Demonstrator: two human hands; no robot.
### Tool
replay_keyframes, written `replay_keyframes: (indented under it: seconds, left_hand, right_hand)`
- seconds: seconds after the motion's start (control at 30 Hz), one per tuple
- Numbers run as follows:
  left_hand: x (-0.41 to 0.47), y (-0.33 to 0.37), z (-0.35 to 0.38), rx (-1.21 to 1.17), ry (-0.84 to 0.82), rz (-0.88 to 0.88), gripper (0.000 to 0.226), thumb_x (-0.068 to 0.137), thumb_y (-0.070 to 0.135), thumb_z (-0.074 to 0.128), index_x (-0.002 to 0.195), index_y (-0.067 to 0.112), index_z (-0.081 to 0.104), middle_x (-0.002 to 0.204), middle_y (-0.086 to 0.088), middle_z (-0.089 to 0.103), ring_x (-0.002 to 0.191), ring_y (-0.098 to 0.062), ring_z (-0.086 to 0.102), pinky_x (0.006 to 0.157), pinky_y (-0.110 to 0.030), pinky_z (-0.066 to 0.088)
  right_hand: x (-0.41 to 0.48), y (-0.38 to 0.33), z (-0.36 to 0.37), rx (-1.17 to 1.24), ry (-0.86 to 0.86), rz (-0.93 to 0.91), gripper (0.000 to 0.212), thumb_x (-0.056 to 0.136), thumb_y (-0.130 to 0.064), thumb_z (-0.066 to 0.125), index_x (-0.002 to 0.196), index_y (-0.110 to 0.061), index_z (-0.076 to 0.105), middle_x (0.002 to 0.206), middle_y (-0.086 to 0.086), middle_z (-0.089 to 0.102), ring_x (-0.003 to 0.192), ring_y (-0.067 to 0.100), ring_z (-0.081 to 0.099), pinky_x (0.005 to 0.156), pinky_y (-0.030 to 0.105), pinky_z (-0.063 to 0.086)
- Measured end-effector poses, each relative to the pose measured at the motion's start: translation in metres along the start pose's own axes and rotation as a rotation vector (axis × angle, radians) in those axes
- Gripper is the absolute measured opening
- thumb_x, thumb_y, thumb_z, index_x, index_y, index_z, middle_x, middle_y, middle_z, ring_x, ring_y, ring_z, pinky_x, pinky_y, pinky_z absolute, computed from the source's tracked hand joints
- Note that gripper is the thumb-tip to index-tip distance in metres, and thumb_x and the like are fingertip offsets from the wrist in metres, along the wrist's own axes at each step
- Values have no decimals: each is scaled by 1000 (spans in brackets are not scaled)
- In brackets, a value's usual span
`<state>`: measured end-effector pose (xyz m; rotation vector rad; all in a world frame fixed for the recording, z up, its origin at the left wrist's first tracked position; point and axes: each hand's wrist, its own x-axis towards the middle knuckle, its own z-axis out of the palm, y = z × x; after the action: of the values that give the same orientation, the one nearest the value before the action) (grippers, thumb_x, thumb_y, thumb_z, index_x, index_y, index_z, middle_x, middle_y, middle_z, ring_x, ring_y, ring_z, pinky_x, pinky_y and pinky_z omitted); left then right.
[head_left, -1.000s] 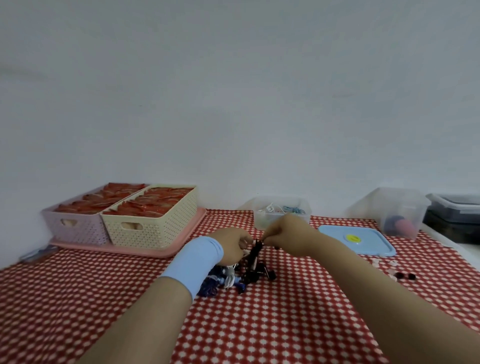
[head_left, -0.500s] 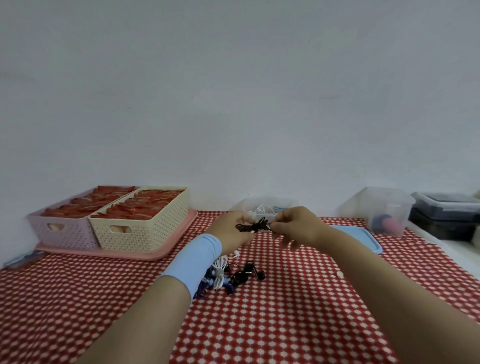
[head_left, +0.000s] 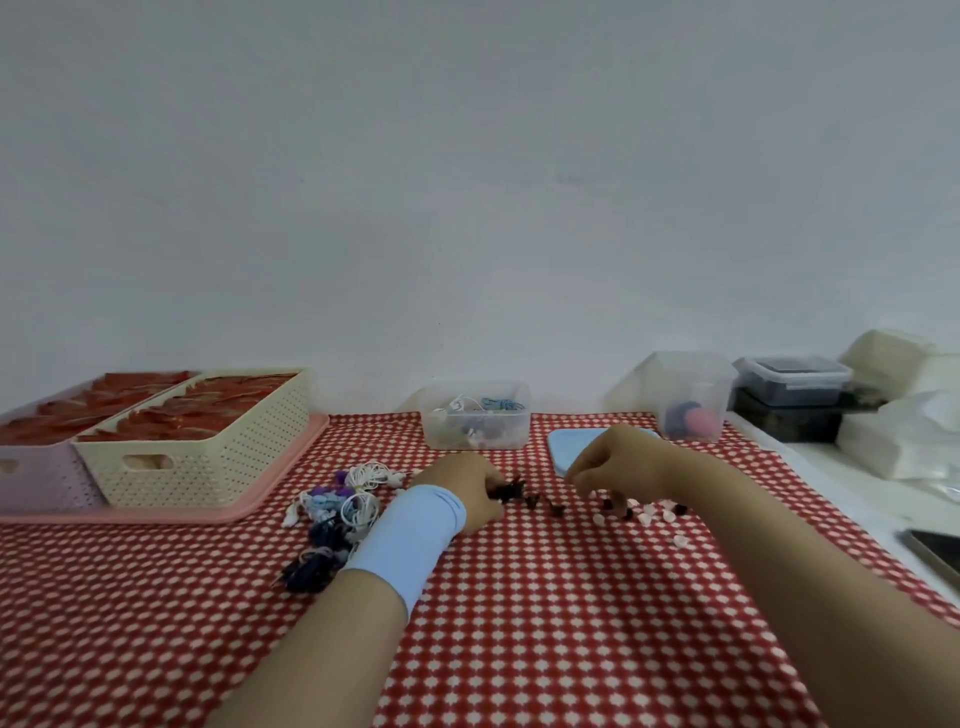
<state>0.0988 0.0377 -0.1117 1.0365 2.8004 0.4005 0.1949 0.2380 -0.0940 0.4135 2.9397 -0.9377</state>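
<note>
Black cord (head_left: 508, 491): lying bunched on the checked cloth (head_left: 519, 597) right at the left fingertips, its loose ends trailing toward the right hand.
Left hand (head_left: 460, 488): fingers curling round the near end of the cord and holding it down.
Right hand (head_left: 615, 460): fingers drooping over the small caps (head_left: 647, 517); I cannot tell whether they are pinching one.
Handling: the cord is looking very light, limp and prone to tangling, and the caps are looking soft and likely to roll.
Grip: pinching the cord at its bunched middle seems safest.
Farther out: coiled cords (head_left: 358, 506) are piling up left of the left wrist, and a clear tub (head_left: 475, 415) is standing beyond both hands.
</note>
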Motion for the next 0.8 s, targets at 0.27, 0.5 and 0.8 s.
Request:
replay_keyframes:
  seconds: [0.27, 0.5, 0.8]
  left_hand:
    - [7, 16, 2, -81, 187, 111, 38, 94, 29, 59, 131, 38, 60, 150, 5, 46, 138, -20, 41, 115, -37, 33]
    - [9, 27, 25, 16, 97, 280, 22, 88, 36, 69, 110, 36, 74, 119, 10, 61, 113, -11, 53, 96, -29, 45]
    - [7, 22, 34, -660, 249, 178, 21, 99, 24, 55, 117, 28, 65, 90, 16, 72, 86, 7, 62, 88, -21, 45]
  right_hand:
    - [3, 20, 3, -156, 133, 60, 11, 78, -18, 83, 85, -27, 81, 86, -13, 76, 82, 4, 68, 76, 20, 51]
    - [5, 27, 15, -253, 164, 82, 6, 81, -30, 81, 87, -28, 82, 86, -9, 76, 81, 9, 69, 80, 29, 59]
    - [-4, 19, 27, 307, 343, -65, 2, 90, -21, 73, 90, -21, 75, 80, 0, 75, 52, 4, 60, 53, 20, 47]
